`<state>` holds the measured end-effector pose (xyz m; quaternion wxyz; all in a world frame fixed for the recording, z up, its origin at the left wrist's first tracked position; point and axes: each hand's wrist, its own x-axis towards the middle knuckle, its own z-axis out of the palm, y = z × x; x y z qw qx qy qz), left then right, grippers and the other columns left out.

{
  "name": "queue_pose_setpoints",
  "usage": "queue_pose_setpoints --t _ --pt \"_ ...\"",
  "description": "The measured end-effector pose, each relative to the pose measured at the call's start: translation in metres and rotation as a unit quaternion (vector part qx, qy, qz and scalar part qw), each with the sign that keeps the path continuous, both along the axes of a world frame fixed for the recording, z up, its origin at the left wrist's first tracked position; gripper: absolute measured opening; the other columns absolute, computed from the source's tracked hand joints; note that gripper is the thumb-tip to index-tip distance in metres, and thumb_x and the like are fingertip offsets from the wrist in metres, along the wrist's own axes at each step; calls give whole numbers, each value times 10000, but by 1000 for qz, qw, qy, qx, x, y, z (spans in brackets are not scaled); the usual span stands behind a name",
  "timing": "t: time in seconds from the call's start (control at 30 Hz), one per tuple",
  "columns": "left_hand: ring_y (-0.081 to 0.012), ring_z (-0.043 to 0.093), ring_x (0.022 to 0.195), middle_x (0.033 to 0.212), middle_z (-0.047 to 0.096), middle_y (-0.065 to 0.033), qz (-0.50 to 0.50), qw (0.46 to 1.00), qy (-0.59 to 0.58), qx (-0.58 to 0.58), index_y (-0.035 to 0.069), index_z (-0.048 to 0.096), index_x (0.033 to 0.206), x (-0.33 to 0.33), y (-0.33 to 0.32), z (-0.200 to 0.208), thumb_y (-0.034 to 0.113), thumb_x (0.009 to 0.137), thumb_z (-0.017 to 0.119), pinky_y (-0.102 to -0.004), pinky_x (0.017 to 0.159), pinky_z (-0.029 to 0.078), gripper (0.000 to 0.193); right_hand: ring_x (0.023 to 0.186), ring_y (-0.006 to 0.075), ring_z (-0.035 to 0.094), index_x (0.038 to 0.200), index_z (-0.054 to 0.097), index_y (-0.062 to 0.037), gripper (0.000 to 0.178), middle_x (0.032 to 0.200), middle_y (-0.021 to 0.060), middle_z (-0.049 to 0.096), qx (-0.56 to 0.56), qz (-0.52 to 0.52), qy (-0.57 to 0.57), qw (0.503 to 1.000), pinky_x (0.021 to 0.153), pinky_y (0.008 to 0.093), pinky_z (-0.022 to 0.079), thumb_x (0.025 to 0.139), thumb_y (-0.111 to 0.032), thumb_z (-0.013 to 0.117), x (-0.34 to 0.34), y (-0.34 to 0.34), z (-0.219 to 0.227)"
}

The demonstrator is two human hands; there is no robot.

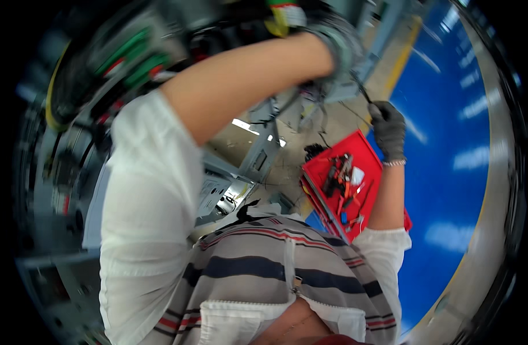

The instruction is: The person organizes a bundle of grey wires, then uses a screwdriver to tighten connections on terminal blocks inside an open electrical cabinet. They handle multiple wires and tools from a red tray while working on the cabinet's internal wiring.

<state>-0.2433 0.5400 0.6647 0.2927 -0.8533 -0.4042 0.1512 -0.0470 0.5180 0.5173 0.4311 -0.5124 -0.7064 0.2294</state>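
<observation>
My right hand (388, 133), in a dark grey glove, is closed around a thin black cable (363, 91). The cable rises from the fist toward my left hand (340, 47). That hand wears a grey glove too and is reached far across to the upper right. Motion smears its fingers, so its grip on the cable or anything else does not show. Below and left of my right hand sits a red tray (364, 158) with several hand tools (344, 184) in it, some with orange-red handles.
Green-and-red machine parts (131, 57) fill the upper left, blurred. Grey metal frames (258, 155) stand below my left forearm, and loose cables (321, 118) hang near them. On the right, a blue floor (442, 144) is bordered by a yellow line (403, 54).
</observation>
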Motion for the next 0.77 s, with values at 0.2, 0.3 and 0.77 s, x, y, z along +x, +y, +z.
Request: queue_pose_setpoints --t 0.2,0.3,0.77 --pt "-272 649 685 723 658 -151 29 998 58 -16 50 685 740 14 -23 33 89 677 596 -391 598 487 116 595 177 566 855 652 -15 221 702 114 636 -164 -154 9 974 596 307 459 789 -226 644 84 -30 -122" --pt "-274 645 684 721 654 -152 24 999 33 -3 53 685 736 13 -17 29 99 701 575 -392 619 484 123 680 203 612 854 650 -5 240 753 140 646 -264 -213 -4 941 647 328 469 804 -238 625 117 -57 -195" --pt "-283 633 758 745 646 -133 71 994 82 2 107 677 714 24 -21 29 162 694 562 -361 744 469 129 578 174 590 1030 617 -66 242 790 78 647 -396 -296 366 788 542 363 530 860 -235 581 160 -79 -347"
